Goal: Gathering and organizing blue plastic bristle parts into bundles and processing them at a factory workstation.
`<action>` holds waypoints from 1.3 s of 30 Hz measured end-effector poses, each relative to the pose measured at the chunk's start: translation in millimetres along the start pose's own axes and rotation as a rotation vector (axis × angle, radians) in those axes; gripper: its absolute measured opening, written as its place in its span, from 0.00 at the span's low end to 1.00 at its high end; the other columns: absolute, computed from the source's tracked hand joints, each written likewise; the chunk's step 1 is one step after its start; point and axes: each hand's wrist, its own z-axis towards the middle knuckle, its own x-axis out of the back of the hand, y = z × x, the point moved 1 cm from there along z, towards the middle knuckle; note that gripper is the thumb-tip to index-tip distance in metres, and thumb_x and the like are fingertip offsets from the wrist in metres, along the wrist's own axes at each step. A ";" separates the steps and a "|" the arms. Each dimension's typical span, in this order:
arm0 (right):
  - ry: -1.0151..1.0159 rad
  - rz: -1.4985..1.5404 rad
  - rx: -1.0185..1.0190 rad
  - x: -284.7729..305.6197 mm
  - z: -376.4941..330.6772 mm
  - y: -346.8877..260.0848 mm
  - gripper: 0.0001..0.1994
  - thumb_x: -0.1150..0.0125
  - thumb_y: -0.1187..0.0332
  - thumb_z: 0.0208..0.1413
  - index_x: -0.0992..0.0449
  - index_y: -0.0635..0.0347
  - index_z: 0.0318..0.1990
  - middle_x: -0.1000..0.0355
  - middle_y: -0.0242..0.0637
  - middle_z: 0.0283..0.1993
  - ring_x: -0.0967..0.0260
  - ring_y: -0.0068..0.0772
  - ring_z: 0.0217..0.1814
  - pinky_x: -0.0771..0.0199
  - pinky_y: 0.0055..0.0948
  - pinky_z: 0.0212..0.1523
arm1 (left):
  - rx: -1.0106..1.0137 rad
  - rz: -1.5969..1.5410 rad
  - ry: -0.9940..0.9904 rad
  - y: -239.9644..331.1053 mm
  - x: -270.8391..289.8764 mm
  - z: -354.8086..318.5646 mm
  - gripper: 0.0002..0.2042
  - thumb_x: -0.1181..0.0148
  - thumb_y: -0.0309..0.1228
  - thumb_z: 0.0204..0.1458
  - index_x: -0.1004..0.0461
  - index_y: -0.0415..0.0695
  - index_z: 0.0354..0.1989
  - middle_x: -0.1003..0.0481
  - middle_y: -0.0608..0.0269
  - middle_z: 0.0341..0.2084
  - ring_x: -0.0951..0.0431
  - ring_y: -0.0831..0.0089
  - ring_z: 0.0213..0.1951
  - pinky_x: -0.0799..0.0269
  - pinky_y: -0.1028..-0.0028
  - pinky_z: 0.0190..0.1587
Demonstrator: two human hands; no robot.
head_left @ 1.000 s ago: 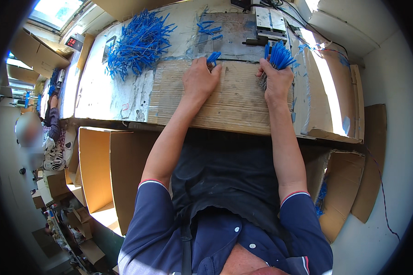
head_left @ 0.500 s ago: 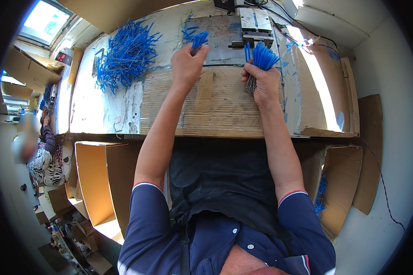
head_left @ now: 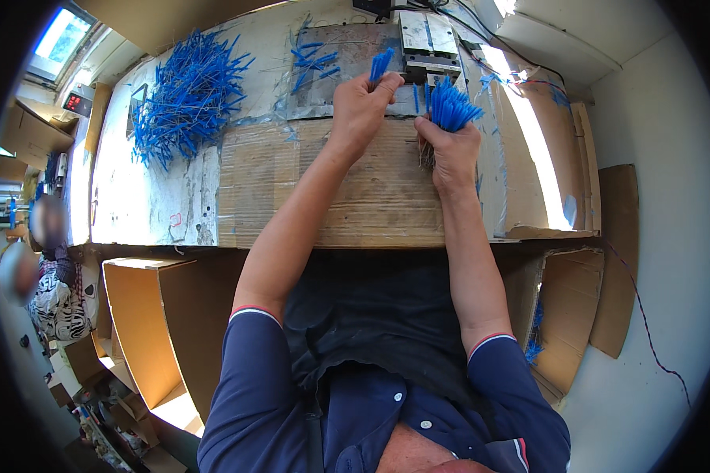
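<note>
My left hand [head_left: 363,114] is closed on a small bunch of thin blue-tipped wires [head_left: 382,63], blue ends up, just in front of a metal fixture [head_left: 428,35]. Close to its right, my right hand [head_left: 456,154] grips a thicker bundle of blue-tipped wires [head_left: 453,106]; their bare metal ends hang below my thumb. One or two blue pieces [head_left: 416,99] stand between the hands, and what holds them is hidden. Several loose blue-tipped wires [head_left: 312,63] lie on the dark metal plate [head_left: 355,39] beyond my left hand.
A large tangled pile of blue-tipped wires [head_left: 189,98] covers the table's left part. Cardboard [head_left: 276,181] lines the front edge. Open cardboard boxes [head_left: 146,331] stand below on both sides, the right box [head_left: 568,315] with blue pieces inside. Cables [head_left: 497,39] run behind the fixture. People [head_left: 59,292] sit far left.
My left hand has moved right, closer to the fixture and my right hand, carrying its small bunch. The loose wires on the plate show more fully. The whole view has shifted slightly.
</note>
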 end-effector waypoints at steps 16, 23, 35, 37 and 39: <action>0.145 -0.548 0.006 -12.1 48.1 -7.6 0.08 0.29 0.80 0.46 0.24 0.62 0.24 0.29 0.32 0.18 0.35 0.22 0.14 0.39 0.22 0.15 | -0.553 0.114 0.309 -34.4 25.0 24.8 0.13 0.42 0.41 0.67 0.19 0.45 0.38 0.27 0.68 0.20 0.28 0.80 0.25 0.33 0.76 0.30; 0.180 -0.593 0.045 -16.4 47.5 -1.6 0.08 0.28 0.80 0.45 0.24 0.63 0.24 0.29 0.33 0.18 0.33 0.24 0.14 0.37 0.23 0.15 | -0.573 0.173 0.333 -40.1 20.6 28.6 0.12 0.42 0.41 0.66 0.21 0.45 0.39 0.24 0.65 0.21 0.24 0.72 0.25 0.31 0.73 0.30; 0.154 -0.458 0.034 -12.6 46.0 1.1 0.07 0.27 0.77 0.47 0.22 0.65 0.29 0.27 0.34 0.20 0.32 0.25 0.14 0.34 0.24 0.14 | -0.781 0.713 0.314 -39.7 16.3 22.1 0.15 0.36 0.31 0.55 0.21 0.49 0.52 0.23 0.61 0.46 0.27 0.57 0.52 0.33 0.59 0.53; 0.112 -0.328 0.092 -8.2 45.7 4.5 0.08 0.26 0.75 0.50 0.22 0.65 0.33 0.26 0.35 0.23 0.31 0.25 0.17 0.31 0.24 0.16 | -0.685 0.816 0.265 -40.8 14.5 22.4 0.13 0.37 0.29 0.54 0.21 0.48 0.48 0.23 0.61 0.43 0.27 0.57 0.51 0.33 0.58 0.52; 0.130 -0.239 0.080 -4.2 40.9 5.7 0.08 0.26 0.75 0.50 0.22 0.65 0.34 0.25 0.35 0.24 0.30 0.25 0.18 0.30 0.24 0.17 | -0.692 0.807 0.225 -42.2 14.6 22.3 0.11 0.37 0.29 0.54 0.21 0.48 0.46 0.23 0.61 0.42 0.27 0.57 0.49 0.32 0.58 0.51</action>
